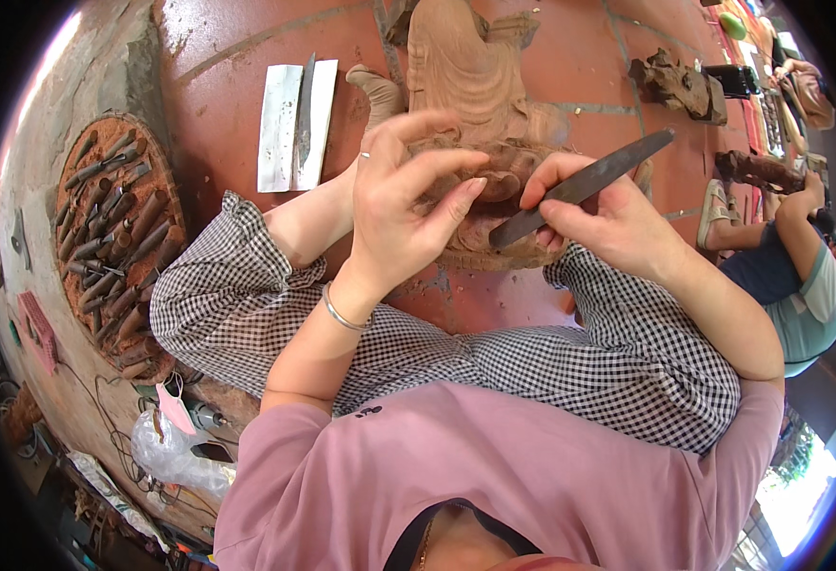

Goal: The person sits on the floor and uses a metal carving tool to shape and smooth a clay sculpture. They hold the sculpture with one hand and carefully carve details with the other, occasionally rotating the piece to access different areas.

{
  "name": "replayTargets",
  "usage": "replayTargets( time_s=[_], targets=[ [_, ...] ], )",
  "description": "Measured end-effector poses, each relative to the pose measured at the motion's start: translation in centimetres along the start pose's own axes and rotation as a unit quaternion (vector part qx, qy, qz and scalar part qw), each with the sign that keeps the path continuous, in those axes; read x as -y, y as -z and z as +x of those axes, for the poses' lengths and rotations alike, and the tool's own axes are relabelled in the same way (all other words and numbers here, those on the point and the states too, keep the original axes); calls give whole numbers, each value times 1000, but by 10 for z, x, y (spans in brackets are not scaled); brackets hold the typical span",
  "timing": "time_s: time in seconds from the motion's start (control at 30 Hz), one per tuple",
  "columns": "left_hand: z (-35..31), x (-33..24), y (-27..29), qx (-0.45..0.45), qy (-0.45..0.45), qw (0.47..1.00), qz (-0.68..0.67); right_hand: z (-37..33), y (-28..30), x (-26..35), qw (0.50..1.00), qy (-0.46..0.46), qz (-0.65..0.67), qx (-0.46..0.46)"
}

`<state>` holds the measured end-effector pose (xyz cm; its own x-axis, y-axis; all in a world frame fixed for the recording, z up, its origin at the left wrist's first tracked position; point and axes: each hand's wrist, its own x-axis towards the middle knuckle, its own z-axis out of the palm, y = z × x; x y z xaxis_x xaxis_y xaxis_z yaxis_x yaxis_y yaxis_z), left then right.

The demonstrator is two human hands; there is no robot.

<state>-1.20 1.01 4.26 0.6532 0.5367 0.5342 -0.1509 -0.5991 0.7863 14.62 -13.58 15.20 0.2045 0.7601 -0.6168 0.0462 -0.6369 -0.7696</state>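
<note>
My right hand (606,221) is closed around a long flat dark file (585,187), which slants up to the right. My left hand (410,198) is raised beside it with fingers apart and slightly curled, holding nothing that I can see. Beneath and beyond both hands stands a carved wooden figure (461,71), with robe-like folds cut into its surface. Its lower part is partly hidden by my fingers. Whether the file touches the wood I cannot tell.
To the left, a round tray (68,181) holds many wooden-handled carving tools. A thin blade (305,114) lies on folded white paper (278,133) on the tiles. A rough wood piece (670,81) lies at the far right. Another person (789,257) sits at the right edge.
</note>
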Motion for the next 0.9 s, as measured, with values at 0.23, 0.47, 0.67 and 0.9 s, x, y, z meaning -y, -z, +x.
replayTargets(
  time_s=[0.23, 0.47, 0.67, 0.9],
  targets=[
    [-9, 8, -8, 121, 96, 982, -110, 7, -6, -5, 981, 111, -162, -4],
    [-15, 2, -21, 140, 56, 988, 38, 6, 1, 2, 916, 241, -316, -59],
    [-6, 11, -8, 177, 74, 977, -92, 9, 1, -7, 943, 203, -264, -25],
    [-7, 6, -10, 160, 57, 984, -55, 6, -5, 1, 956, 162, -233, -68]
  ],
)
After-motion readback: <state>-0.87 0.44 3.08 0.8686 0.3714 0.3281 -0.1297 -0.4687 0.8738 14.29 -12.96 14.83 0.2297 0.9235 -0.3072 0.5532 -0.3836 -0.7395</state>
